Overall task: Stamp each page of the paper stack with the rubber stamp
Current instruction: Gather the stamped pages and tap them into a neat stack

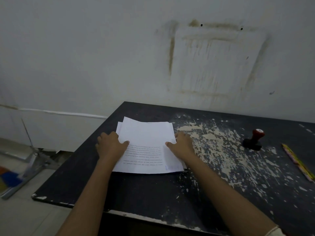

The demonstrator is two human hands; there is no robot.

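Stack [148, 137] of printed pages lies on the left half of the table [153, 189], between the two hands and touching both. Its sheets are not squared: a few corners fan out at the far left. The lines of print on the top page run upside down from this view, and a faint blue mark sits at its near right corner.

The left hand [110, 143] is at the stack's left edge, thumb laid across the top page and fingers curled down along the side, gripping it. The right hand [181, 144] mirrors it at the right edge, thumb on the page and fingers curled round the side. Whether the fingertips reach under the sheets cannot be told. Both forearms stretch forward from the near edge, angled inward toward the paper, the backs of the hands up.

The stamp [254, 140], black base with a red handle, stands tilted well to the right of the right hand, apart from the paper. A pencil [298, 162] lies farther right on the worn, flaking tabletop.
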